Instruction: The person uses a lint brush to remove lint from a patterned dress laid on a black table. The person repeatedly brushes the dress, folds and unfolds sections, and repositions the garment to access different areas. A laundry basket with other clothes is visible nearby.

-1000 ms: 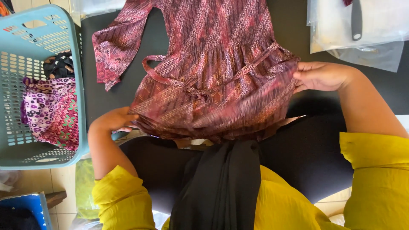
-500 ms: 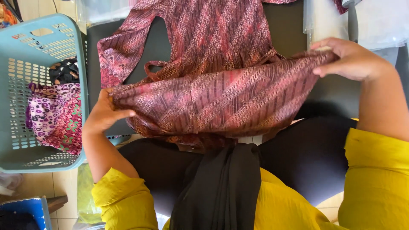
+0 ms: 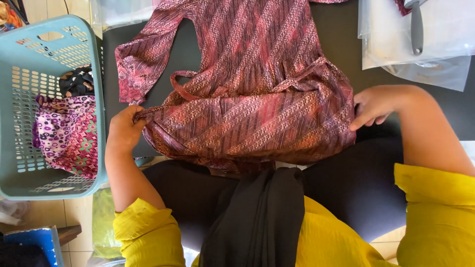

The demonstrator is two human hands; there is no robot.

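Two hands grip one maroon patterned long-sleeved fabric dress [image 3: 252,99] on the dark table [image 3: 346,39] — left hand [image 3: 124,129] at nine o'clock, right hand [image 3: 372,105] at three, both pinching its folded-up hem. Mid-fold, I judge; smoothing the crease comes next — light-blue plastic laundry basket [image 3: 29,59] beyond nine.
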